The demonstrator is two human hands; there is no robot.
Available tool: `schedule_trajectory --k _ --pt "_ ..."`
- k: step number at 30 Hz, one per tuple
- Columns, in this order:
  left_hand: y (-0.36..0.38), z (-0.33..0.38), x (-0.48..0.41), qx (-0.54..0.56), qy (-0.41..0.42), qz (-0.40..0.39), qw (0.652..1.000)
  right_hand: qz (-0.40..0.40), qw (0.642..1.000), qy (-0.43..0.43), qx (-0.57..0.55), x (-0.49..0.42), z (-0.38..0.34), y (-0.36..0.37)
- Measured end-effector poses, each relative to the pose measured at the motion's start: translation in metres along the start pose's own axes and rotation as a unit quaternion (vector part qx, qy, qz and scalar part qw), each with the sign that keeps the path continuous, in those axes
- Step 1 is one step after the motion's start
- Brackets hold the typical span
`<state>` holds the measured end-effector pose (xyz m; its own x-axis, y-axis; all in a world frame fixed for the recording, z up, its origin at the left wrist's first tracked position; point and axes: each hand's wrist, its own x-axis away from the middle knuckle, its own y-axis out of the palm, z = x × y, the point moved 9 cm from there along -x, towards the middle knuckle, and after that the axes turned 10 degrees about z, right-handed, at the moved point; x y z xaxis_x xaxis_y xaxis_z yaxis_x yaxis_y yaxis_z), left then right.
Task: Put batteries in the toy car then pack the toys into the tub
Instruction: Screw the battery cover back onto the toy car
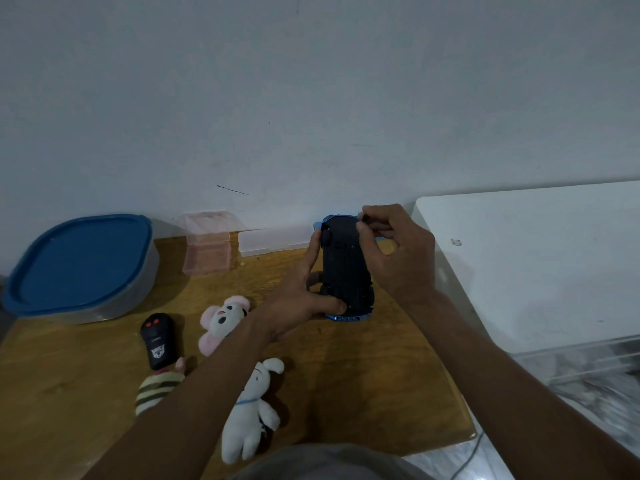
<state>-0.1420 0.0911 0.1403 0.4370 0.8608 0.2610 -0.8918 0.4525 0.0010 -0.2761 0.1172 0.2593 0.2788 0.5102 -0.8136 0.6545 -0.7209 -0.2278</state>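
Gripped upside down between both hands, above the wooden table (69,393): blue plastic toy car (346,271), black underside up. Left hand (304,299) curled round its near end and left flank, thumb across the chassis. Right hand (394,251) curled at the far end, fingertips pinching there; cannot tell whether onto a loose part. Well left of the left hand, clear plastic tub with a blue lid (79,265), lid on. Below the left wrist, black oblong remote with two red buttons (157,342), printed emblem and small writing unreadable. Beside it, pink-eared white plush mouse (225,320); under the forearm, white plush rabbit (252,410) and striped plush toy (156,389).
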Motion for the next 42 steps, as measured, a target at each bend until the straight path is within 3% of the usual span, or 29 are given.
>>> schedule_trajectory --k 27,35,42 --pt "-0.002 -0.005 0.001 0.008 -0.013 0.001 1.0 -0.002 0.999 -0.012 0.049 0.002 0.002 0.006" --pt "-0.002 -0.004 0.001 0.005 -0.006 0.0 1.0 -0.006 0.999 0.019 0.038 0.002 0.005 0.007" --pt "-0.003 -0.004 0.001 0.01 -0.006 0.002 1.0 -0.022 0.999 -0.017 0.024 0.002 0.001 0.009"
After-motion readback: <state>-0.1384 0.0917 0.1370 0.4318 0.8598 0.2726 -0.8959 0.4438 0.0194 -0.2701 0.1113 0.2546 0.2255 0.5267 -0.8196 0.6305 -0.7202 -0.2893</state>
